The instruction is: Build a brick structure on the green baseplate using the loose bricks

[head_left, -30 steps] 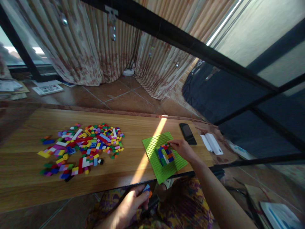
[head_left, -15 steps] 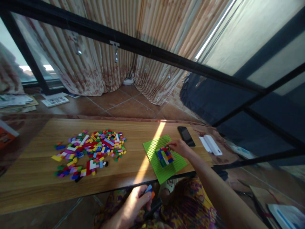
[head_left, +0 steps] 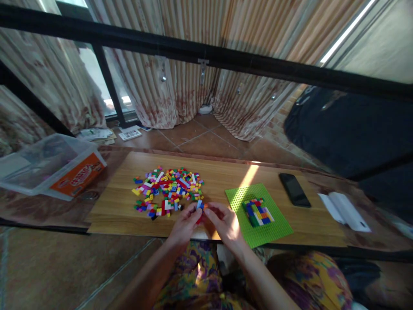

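My left hand [head_left: 184, 223] is closed around a few small toy bricks; a light blue brick [head_left: 200, 204] shows at its fingertips, and a bit of red shows below. My right hand [head_left: 227, 223] meets it over the table's front edge, thumb and finger pinching at an orange brick [head_left: 205, 206] beside the blue one. To the right lies a green baseplate [head_left: 277, 228] bearing a low, multicoloured brick build [head_left: 258, 212]. Left of my hands, a loose pile of coloured bricks [head_left: 171, 186] spreads over the wooden table [head_left: 112, 193].
Behind the baseplate's right side lies a black phone [head_left: 294, 190], with a white object [head_left: 346, 211] farther right. A clear plastic bin [head_left: 58, 150] with an orange label stands at the left. Curtains [head_left: 190, 94] and a dark rail [head_left: 180, 56] are beyond the table.
My right hand has left the build on the baseplate and come to my left hand. My left hand has risen from below the table edge with its bricks. The view has swung left.
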`<state>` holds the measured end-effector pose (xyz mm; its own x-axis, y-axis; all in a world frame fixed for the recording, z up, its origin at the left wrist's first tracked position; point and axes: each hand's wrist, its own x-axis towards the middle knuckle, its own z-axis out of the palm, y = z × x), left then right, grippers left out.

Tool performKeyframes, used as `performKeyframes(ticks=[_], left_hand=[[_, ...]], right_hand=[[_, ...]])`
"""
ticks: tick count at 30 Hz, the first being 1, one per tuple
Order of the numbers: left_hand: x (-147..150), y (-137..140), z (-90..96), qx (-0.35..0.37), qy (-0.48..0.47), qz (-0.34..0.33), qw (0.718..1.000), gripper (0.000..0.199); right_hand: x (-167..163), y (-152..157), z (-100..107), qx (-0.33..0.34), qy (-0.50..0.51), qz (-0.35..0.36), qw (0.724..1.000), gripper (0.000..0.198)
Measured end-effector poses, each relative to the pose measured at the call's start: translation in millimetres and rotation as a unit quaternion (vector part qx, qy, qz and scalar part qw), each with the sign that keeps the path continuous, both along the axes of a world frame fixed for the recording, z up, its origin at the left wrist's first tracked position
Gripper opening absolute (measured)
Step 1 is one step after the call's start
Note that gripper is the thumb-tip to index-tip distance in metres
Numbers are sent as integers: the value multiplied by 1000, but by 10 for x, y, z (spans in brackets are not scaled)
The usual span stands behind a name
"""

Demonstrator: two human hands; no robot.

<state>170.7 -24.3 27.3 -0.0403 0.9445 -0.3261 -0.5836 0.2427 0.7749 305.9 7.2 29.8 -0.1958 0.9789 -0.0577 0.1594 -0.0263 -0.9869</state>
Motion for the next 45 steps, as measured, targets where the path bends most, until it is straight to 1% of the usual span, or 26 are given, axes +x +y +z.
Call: performKeyframes(ticks=[4,7,9,11,14,16,18,20,22,24,27,30,34,36,38,45], left_hand=[[-51,23,-30,9,40,-6,999,35],[-68,45,-54,1,26,-6,1000,35],[-79,58,-69,-5,12,-5,1000,34],[-91,65,-84,-13,2,7,1000,33],[-108,61,-108,-28,6,21,999,33],[-112,53,-115,-31,26,23,999,32],[-110,50,-106,-32,46,25,998,30],[-105,54,-82,-35,52,32,998,31],[-98,68,-52,-42,48,42,997,32],[-92,86,-27,-51,45,49,997,33],[-83,112,-12,-61,55,51,995,36],[-76,123,-12,-62,73,51,994,38],[-71,115,-7,-57,85,49,994,37],[-72,111,-6,-57,85,47,994,37],[-75,110,-9,-60,88,47,993,37],[-67,111,22,-63,93,51,992,37]], right_hand=[[-125,69,-107,-44,32,1,998,32],[-136,84,-116,-86,84,5,993,35],[-133,72,-100,-104,107,-7,989,37],[-111,53,-61,-103,109,-32,988,37],[1,26,41,-75,99,-59,991,37],[154,14,114,-52,75,-58,994,38],[377,13,158,-33,33,-72,996,38],[659,30,158,-17,-7,-122,992,40],[971,68,127,-4,-51,-192,980,43],[1260,122,91,15,-128,-241,962,43],[1539,219,64,19,-266,-254,930,40],[1602,311,64,51,-344,-239,907,37],[1538,388,75,92,-401,-224,884,33],[1507,391,86,103,-404,-221,882,33],[1481,370,96,104,-397,-217,885,32],[1388,286,80,70,-411,-197,887,29]])
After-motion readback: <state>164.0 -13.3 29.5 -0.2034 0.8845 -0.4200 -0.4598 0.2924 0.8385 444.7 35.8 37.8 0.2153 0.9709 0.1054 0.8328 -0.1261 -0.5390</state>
